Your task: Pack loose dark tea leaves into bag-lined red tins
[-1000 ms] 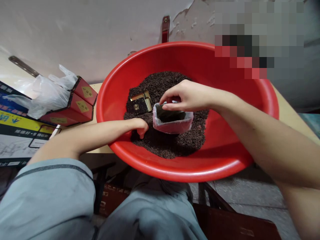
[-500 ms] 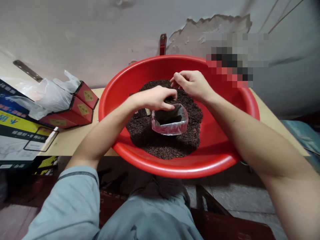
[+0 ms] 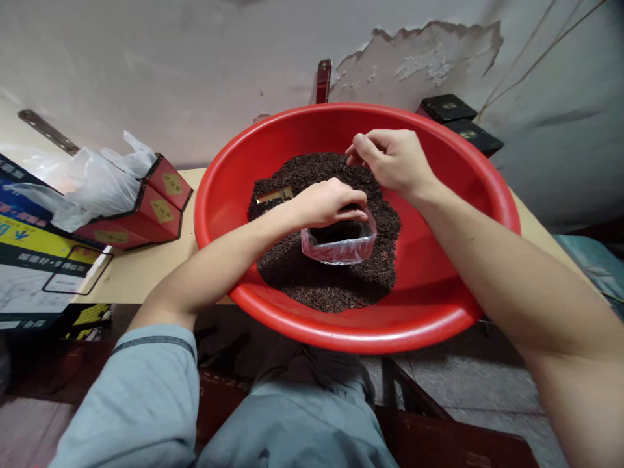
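A large red basin (image 3: 370,335) holds a heap of dark, loose tea-like leaves (image 3: 331,289). On the heap stands a small box lined with a clear plastic bag (image 3: 341,250), dark inside. My left hand (image 3: 334,203) is over the bag's rear rim, its fingers curled; what they hold, if anything, is hidden. My right hand (image 3: 387,156) hovers above the back right of the heap with thumb and fingers pinched together, and anything between them is too small to name. A gold-coloured metal piece (image 3: 274,195) lies in the leaves behind my left forearm.
Red hexagonal boxes (image 3: 156,211) with clear plastic bags (image 3: 95,185) stand left of the basin on the wooden table (image 3: 131,279). A printed carton (image 3: 39,260) is at far left. Black-topped boxes (image 3: 453,117) are behind the basin at right, near the peeling wall (image 3: 429,58).
My left hand has moved right and slightly down, over the lined box. My right hand has shifted a little right. The gold-coloured piece shows more, and the view has shifted slightly.
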Motion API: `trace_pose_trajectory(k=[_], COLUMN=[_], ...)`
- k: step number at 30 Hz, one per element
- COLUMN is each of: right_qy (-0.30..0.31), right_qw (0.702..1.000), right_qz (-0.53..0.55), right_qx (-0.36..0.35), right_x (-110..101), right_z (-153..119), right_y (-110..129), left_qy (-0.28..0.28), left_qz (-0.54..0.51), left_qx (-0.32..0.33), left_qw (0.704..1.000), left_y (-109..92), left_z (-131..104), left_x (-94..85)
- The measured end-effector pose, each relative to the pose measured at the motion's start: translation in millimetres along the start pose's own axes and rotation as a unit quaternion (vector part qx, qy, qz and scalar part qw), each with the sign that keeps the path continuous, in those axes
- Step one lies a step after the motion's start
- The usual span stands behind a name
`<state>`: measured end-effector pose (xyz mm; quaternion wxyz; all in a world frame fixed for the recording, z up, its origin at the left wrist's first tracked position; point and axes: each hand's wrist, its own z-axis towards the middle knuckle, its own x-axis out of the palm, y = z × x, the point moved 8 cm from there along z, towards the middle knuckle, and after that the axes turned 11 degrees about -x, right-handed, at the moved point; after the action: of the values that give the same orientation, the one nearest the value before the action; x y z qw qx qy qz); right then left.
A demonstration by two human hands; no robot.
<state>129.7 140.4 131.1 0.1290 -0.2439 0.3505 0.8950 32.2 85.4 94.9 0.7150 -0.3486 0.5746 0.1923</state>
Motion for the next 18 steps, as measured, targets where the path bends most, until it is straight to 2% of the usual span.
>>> trace_pose_trajectory(k=[6,9,12,15,18], right_qy=[0.008,0.03,0.07,0.139,0.139], right_qw=[1.0,0.999,0.992,0.976,0.968], right_qz=[-0.028,-0.029,-0.097,-0.144,-0.071], right_qx=[-0.01,-0.004,-0.028,-0.085,-0.199], right_x=[3,4,7,24,44], right_z=[-3,-7,-16,-32,-51], right_y=[10,12,21,47,101], left_qy=[0.022,0.034,0.016,-0.028,-0.076], left_qz=[0.076,0.054,-0.026,-0.138,-0.203], left_qx=[-0.065,-0.039,-0.013,-0.055,-0.114], left_qw=[0.995,0.997,0.999,0.989,0.969], left_y=[1,-2,-1,15,41], left_z=[-1,-6,-10,-9,-7], left_x=[9.6,9.8,1.0,-11.4,-21.4])
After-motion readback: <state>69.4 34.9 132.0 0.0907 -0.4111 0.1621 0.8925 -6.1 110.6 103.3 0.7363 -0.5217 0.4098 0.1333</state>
